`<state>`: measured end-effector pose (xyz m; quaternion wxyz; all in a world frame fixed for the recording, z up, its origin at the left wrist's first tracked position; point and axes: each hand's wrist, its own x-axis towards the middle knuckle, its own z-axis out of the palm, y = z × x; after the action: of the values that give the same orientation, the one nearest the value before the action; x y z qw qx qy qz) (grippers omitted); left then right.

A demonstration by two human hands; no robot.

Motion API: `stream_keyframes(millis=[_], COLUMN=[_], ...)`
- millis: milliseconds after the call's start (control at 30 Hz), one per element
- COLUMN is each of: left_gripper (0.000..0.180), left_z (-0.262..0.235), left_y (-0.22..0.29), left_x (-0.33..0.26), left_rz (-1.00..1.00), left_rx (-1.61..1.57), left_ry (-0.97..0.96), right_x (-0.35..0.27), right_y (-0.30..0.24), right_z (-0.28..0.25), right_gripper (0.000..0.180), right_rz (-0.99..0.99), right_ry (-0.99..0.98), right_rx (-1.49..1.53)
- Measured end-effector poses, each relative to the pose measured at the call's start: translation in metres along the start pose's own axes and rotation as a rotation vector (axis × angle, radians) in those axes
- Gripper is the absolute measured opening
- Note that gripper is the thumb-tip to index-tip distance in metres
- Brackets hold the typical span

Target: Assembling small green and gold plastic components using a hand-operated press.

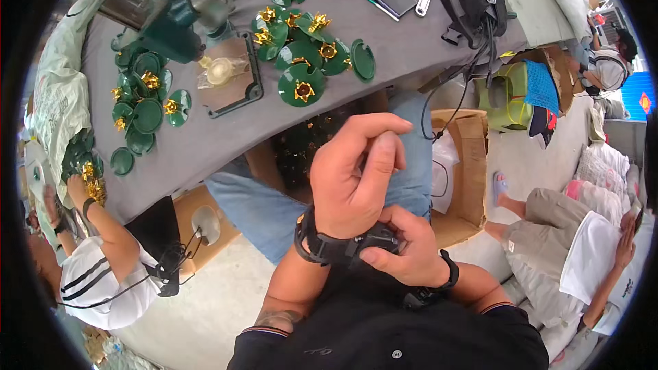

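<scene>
Right hand (404, 253) pinching the black wristband (339, 248) strapped on the left wrist, near centre. Left hand (356, 175) loosely curled, grasping nothing. Far left, tray (236, 99) holding a clear plastic bag (221, 70); green discs (301, 85) alongside.

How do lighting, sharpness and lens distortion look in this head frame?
Head view: even daylight, no harsh glare; the left hand and the right hand on the black wrist strap are sharp; fisheye bends the grey table edge, black vignette fills the corners, and rim figures look stretched and soft.
</scene>
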<state>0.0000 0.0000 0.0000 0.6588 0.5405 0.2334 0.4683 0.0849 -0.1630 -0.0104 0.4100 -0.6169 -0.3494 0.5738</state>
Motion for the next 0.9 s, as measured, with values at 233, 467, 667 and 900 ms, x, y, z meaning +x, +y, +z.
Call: stream_keyframes(millis=[233,467,667,900], left_gripper=[0.018,0.020,0.019,0.018], left_z=[-0.022,-0.063,-0.123,-0.154], left_y=[0.012,0.016,0.019,0.023], left_x=[0.004,0.011,-0.014,-0.046], left_rz=[0.090,0.137,0.151,0.029], left_rx=[0.380,0.430,0.515,0.640], left_ry=[0.117,0.175,0.272,0.276], right_x=[0.032,0.078,0.116,0.085], right_y=[0.002,-0.005,-0.028,-0.059], right_z=[0.035,0.044,-0.025,-0.090], right_gripper=[0.047,0.051,0.032,0.009], right_rz=[-0.333,-0.342,-0.592,-0.783], right_ry=[0.108,-0.104,0.026,0.341], right_rx=[0.004,-0.007,-0.126,-0.215])
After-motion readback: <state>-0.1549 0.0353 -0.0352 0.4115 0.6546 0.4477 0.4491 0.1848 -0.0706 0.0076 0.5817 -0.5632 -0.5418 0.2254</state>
